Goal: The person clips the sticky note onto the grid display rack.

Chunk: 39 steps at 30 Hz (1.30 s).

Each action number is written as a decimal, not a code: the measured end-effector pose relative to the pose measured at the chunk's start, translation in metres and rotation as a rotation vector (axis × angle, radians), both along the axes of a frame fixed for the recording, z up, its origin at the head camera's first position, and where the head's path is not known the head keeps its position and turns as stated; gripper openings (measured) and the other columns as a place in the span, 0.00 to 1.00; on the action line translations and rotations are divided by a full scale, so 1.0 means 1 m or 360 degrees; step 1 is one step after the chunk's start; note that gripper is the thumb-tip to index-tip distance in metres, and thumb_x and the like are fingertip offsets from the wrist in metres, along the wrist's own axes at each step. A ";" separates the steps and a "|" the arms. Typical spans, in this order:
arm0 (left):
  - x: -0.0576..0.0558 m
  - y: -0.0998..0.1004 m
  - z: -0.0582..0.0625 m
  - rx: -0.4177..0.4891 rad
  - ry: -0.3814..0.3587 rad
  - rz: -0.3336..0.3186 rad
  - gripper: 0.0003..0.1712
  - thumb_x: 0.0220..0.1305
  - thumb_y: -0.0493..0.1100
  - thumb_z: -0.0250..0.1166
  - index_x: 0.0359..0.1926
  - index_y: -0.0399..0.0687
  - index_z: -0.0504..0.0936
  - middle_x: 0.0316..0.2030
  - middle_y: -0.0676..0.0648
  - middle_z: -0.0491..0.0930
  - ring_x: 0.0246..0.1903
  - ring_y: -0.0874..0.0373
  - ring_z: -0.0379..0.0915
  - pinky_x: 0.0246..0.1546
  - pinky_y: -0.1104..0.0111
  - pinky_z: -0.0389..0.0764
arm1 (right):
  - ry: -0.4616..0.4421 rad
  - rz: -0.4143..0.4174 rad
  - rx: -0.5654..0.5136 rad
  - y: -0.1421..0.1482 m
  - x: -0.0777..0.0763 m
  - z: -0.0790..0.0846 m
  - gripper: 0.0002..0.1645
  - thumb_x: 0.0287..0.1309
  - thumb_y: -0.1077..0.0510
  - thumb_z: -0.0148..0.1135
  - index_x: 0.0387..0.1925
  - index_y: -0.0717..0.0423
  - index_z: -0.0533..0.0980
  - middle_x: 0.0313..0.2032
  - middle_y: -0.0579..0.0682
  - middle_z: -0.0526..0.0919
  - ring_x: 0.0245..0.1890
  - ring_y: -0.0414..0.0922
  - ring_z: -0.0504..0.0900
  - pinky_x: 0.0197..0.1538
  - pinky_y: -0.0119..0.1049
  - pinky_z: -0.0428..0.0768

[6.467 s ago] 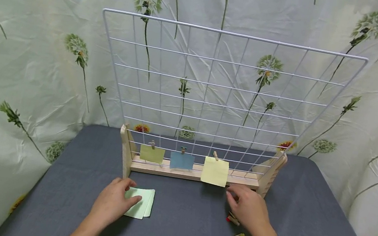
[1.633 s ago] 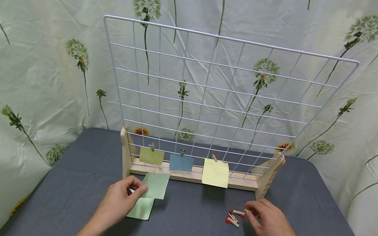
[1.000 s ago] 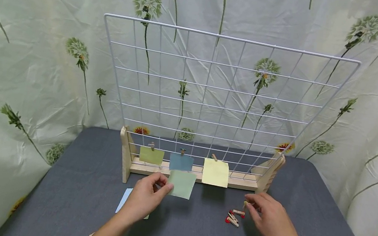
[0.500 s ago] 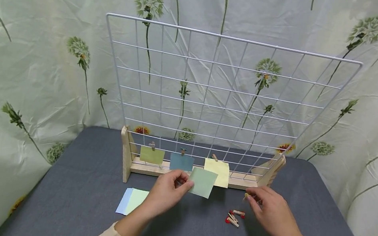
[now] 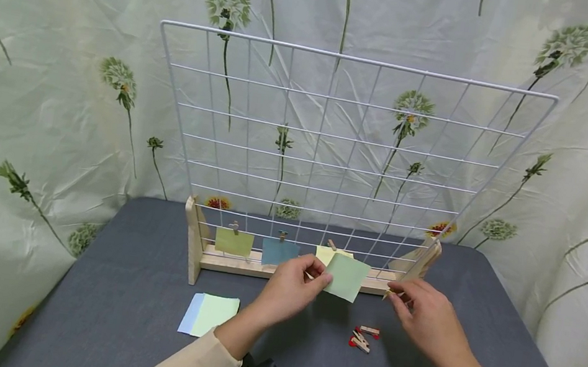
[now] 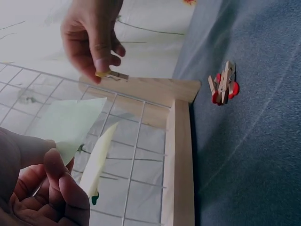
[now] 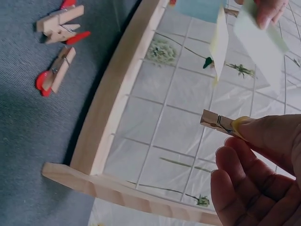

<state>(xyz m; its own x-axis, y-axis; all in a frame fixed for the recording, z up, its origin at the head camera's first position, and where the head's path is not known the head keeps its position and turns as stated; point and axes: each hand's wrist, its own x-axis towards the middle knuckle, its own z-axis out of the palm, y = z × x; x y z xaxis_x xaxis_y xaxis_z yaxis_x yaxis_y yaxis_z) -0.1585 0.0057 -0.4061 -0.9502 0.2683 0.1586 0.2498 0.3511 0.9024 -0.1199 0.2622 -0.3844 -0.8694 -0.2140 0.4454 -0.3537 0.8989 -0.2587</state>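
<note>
The curled left hand (image 5: 287, 289) pinches the green paper (image 5: 351, 277) at its two o'clock and the curled right hand (image 5: 427, 321) a peg (image 7: 217, 122) at its ten o'clock, so the thin sheet could bend if pushed against the yellow paper (image 5: 323, 253), or the peg slip from so slight a pinch.

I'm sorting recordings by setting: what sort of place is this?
Probably an indoor workspace, perhaps staged for recording: floral-print fabric hangs as a backdrop, and a wire grid stands on the dark tabletop before it.
</note>
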 end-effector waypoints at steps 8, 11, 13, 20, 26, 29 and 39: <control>-0.009 0.016 -0.009 0.0029 -0.0081 -0.0039 0.05 0.67 0.42 0.67 0.37 0.45 0.82 0.28 0.50 0.84 0.20 0.66 0.76 0.24 0.71 0.77 | 0.0181 -0.0004 -0.0051 0.001 -0.006 0.005 0.14 0.52 0.67 0.76 0.41 0.55 0.86 0.32 0.45 0.85 0.27 0.39 0.80 0.29 0.33 0.77; -0.010 0.022 -0.011 0.0050 -0.0099 -0.0045 0.04 0.66 0.41 0.67 0.36 0.44 0.82 0.29 0.49 0.85 0.20 0.65 0.77 0.24 0.72 0.78 | 0.0223 0.0004 -0.0065 0.001 -0.008 0.007 0.14 0.51 0.68 0.76 0.41 0.55 0.86 0.33 0.46 0.86 0.29 0.41 0.83 0.30 0.35 0.78; -0.012 0.026 -0.011 0.0068 -0.0114 -0.0048 0.03 0.66 0.40 0.66 0.36 0.44 0.82 0.30 0.49 0.85 0.20 0.65 0.78 0.24 0.72 0.78 | 0.0239 0.0005 -0.0071 0.000 -0.010 0.009 0.14 0.52 0.68 0.75 0.41 0.56 0.86 0.33 0.47 0.86 0.30 0.42 0.83 0.30 0.36 0.79; -0.018 0.039 -0.012 0.0100 -0.0125 -0.0072 0.03 0.66 0.39 0.64 0.36 0.44 0.82 0.29 0.51 0.84 0.20 0.68 0.79 0.25 0.74 0.78 | 0.0284 -0.0027 -0.0056 -0.004 -0.015 0.014 0.15 0.54 0.68 0.73 0.45 0.61 0.85 0.35 0.52 0.87 0.31 0.45 0.84 0.30 0.41 0.80; -0.022 0.048 -0.013 0.0047 -0.0082 -0.0075 0.03 0.66 0.39 0.63 0.36 0.45 0.83 0.28 0.51 0.85 0.19 0.71 0.78 0.24 0.75 0.76 | 0.0318 -0.0019 -0.0053 -0.006 -0.019 0.016 0.11 0.53 0.68 0.74 0.39 0.59 0.85 0.33 0.52 0.87 0.30 0.45 0.84 0.30 0.43 0.80; -0.025 0.052 -0.012 0.0034 -0.0058 -0.0064 0.04 0.66 0.39 0.63 0.36 0.45 0.83 0.27 0.51 0.85 0.19 0.71 0.77 0.24 0.76 0.74 | 0.0323 -0.0012 -0.0045 -0.006 -0.022 0.016 0.10 0.52 0.68 0.74 0.38 0.59 0.85 0.32 0.53 0.87 0.29 0.45 0.84 0.31 0.43 0.80; -0.032 0.063 -0.013 0.0041 -0.0068 -0.0022 0.04 0.67 0.40 0.63 0.35 0.45 0.82 0.22 0.51 0.85 0.18 0.72 0.76 0.22 0.76 0.71 | 0.0299 -0.0029 0.0015 -0.007 -0.035 0.018 0.09 0.56 0.67 0.72 0.40 0.62 0.85 0.33 0.57 0.88 0.30 0.49 0.84 0.33 0.49 0.82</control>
